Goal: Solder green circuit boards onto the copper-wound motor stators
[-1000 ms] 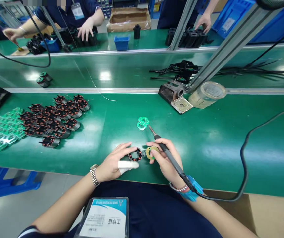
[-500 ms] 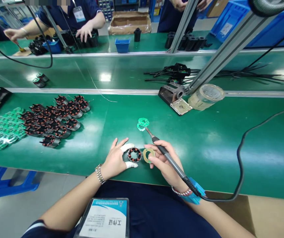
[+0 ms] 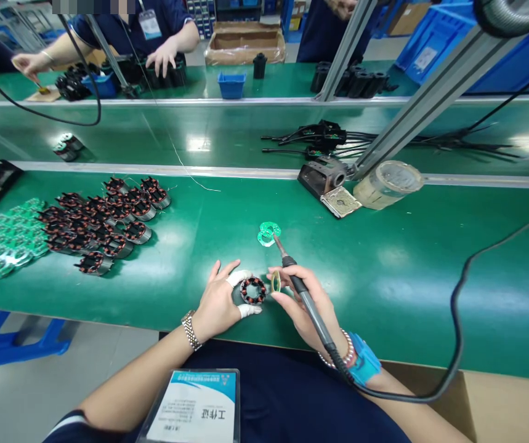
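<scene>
My left hand [image 3: 218, 300] grips a wound motor stator [image 3: 252, 291] with copper-coloured coils, holding it between white-taped fingers. My right hand [image 3: 302, 306] holds a black soldering iron [image 3: 302, 295] like a pen, its tip pointing away from me. The same hand pinches a thin tan ring [image 3: 276, 282], seen almost edge-on, right beside the stator. Just beyond the iron's tip lie small green circuit boards [image 3: 268, 232] on the green bench mat [image 3: 384, 277]. The iron's tip does not touch them.
Rows of wound stators [image 3: 102, 226] and a heap of green boards [image 3: 15, 237] lie to my left. Ahead stand an iron stand [image 3: 322, 175], a sponge tray [image 3: 340, 202] and a round translucent container [image 3: 388, 184]. The iron's cable [image 3: 458, 320] curves rightward. Co-workers sit across the bench.
The tan ring has turned from lying nearly flat to almost edge-on and sits closer to the stator. My left hand has shifted its grip, with the stator now held up between its fingers.
</scene>
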The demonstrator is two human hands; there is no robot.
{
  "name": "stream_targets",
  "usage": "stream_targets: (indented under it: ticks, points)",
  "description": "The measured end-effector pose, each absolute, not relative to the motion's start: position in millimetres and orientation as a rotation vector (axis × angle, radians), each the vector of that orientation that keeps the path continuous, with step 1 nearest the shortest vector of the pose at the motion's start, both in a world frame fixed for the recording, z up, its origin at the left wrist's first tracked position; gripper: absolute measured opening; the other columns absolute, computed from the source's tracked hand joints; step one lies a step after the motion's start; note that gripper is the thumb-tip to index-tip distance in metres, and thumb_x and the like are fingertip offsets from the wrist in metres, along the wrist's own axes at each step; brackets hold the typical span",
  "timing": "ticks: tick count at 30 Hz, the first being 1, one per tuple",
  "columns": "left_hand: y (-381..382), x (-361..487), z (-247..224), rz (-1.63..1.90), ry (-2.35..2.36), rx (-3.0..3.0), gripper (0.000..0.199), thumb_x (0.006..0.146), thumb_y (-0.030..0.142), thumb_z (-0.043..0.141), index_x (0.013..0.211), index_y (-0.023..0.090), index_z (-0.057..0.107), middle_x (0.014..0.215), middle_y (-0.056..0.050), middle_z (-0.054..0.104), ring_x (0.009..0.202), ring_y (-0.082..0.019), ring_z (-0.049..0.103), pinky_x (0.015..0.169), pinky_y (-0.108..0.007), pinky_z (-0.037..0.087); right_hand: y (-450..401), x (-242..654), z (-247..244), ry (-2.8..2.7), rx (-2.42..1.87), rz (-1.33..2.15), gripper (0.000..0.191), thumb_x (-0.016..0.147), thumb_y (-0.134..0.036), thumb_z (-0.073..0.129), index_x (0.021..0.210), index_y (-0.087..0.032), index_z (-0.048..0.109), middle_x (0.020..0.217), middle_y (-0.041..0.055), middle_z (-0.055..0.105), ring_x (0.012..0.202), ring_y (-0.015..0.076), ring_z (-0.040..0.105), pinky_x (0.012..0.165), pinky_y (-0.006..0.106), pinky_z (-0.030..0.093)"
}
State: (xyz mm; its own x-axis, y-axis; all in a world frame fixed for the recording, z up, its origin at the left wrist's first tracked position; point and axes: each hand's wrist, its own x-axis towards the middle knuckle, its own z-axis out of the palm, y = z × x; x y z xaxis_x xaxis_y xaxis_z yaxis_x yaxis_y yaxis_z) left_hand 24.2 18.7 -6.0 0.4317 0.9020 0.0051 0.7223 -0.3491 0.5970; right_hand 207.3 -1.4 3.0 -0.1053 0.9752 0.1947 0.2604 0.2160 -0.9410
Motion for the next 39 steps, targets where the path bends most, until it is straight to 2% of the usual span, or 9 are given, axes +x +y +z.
stream_targets:
  ticks: [3, 8, 13, 20, 39]
  points:
    - [18.2, 24.8, -5.9, 0.477, 1.38, 2.164, 0.049, 0.063, 0.036, 0.071, 0.107, 0.022, 0.053, 0.112, -0.009, 0.062, 0.123, -0.028, 0.04, 0.106, -0.055, 0.016, 3.2, 208.1, 12.6, -1.806, -1.241, 0.783, 0.032, 0.08, -0.025, 0.059, 0.108, -0.023, 0.045, 0.097, 0.006, 0.061, 0.081, 0.0174, 0.062, 0.075, 0.031, 0.052]
    - [18.3, 25.3, -4.1, 0.464, 1.38, 2.15, 0.049, 0.065, 0.033, 0.068, 0.11, 0.022, 0.053, 0.114, -0.009, 0.061, 0.123, -0.028, 0.04, 0.106, -0.054, 0.018, 17.3, 201.9, 19.1, -2.046, -1.053, 0.786, 0.04, 0.074, -0.03, 0.067, 0.105, -0.022, 0.045, 0.095, 0.0063, 0.06, 0.087, 0.0207, 0.059, 0.078, 0.035, 0.049]
    - [19.0, 24.9, -1.8, 0.457, 1.348, 2.138, 0.046, 0.066, 0.031, 0.067, 0.109, 0.024, 0.054, 0.115, -0.007, 0.061, 0.124, -0.028, 0.038, 0.106, -0.055, 0.016, 18.7, 198.8, 12.7, -2.072, -1.043, 0.808, 0.036, 0.076, -0.028, 0.064, 0.105, -0.022, 0.045, 0.094, 0.0071, 0.057, 0.086, 0.0204, 0.057, 0.074, 0.033, 0.05]
    - [19.9, 22.4, -6.3, 0.42, 1.359, 2.141, 0.048, 0.066, 0.035, 0.067, 0.109, 0.019, 0.053, 0.117, -0.012, 0.058, 0.123, -0.028, 0.039, 0.106, -0.053, 0.018, 15.2, 204.3, 15.5, -2.117, -1.048, 0.831, 0.034, 0.078, -0.026, 0.062, 0.107, -0.022, 0.044, 0.091, 0.0064, 0.056, 0.079, 0.0188, 0.057, 0.07, 0.031, 0.05]
    - [18.0, 23.2, -7.4, 0.471, 1.353, 2.137, 0.049, 0.067, 0.03, 0.065, 0.112, 0.02, 0.049, 0.115, -0.01, 0.061, 0.122, -0.027, 0.042, 0.106, -0.054, 0.016, 11.7, 194.3, -0.1, -2.035, -0.997, 0.667, 0.032, 0.08, -0.022, 0.058, 0.108, -0.024, 0.044, 0.095, 0.0067, 0.06, 0.082, 0.0202, 0.057, 0.071, 0.034, 0.05]
